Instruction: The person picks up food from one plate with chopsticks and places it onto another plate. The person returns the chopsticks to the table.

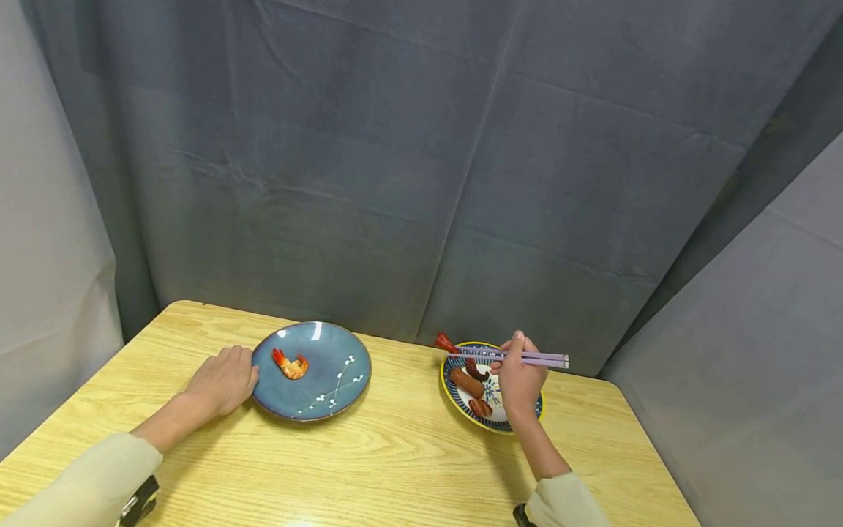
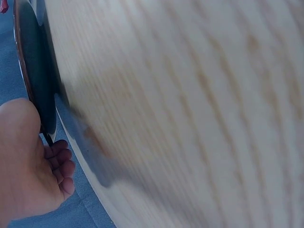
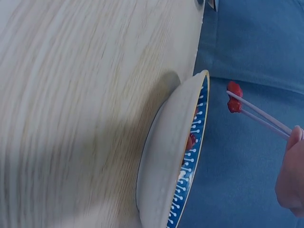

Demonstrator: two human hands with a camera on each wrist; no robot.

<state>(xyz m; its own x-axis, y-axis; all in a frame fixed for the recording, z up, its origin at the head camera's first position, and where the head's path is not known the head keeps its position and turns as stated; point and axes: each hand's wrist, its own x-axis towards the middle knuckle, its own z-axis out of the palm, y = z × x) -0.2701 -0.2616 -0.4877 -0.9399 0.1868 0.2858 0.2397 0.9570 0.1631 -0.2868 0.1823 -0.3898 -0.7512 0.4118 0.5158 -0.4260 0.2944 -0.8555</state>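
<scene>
In the head view my left hand (image 1: 227, 379) grips the left rim of a round blue plate (image 1: 312, 401). The left wrist view shows its thumb over the rim and the other fingers curled beneath. A small orange-and-white shrimp (image 1: 290, 364) lies on that plate. My right hand (image 1: 522, 377) holds a pair of lilac chopsticks (image 1: 543, 359) above a patterned bowl (image 1: 448, 391). Between the chopstick tips, a glossy red food piece (image 3: 234, 97) is pinched, off the bowl in the right wrist view. The bowl holds a brown sausage (image 1: 466, 383), a ridged brown piece (image 1: 481, 408) and a dark red curved piece (image 1: 476, 371).
Plate and bowl stand apart on a light wooden table (image 1: 316, 468), towards its far edge. Behind it hangs a grey curtain (image 1: 329, 183). Pale cloth (image 1: 757, 351) borders the right side, and more hangs at the left.
</scene>
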